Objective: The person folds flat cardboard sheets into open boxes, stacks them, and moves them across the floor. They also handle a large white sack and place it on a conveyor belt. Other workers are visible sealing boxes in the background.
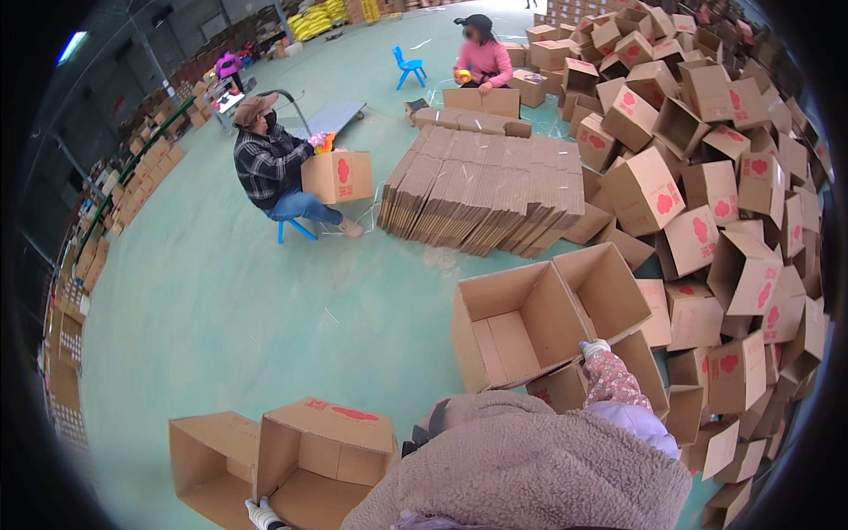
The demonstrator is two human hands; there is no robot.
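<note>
On green floor (pixel 265 344) beside heaped brown cartons (pixel 707 238), the white-gloved left hand (pixel 262 514) closes its fingers over an open tan cardboard box (pixel 331 455), lower left; the white-gloved right hand (pixel 595 350) grips an open brown cardboard box (pixel 508 290) near the heap.

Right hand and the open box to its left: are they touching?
Touching. The head view shows the gloved right hand gripping the rim of the open box at its near right corner.

The gloved left hand (pixel 263 514) is out low, the gloved right hand (pixel 594 348) farther forward, both gripping.
</note>
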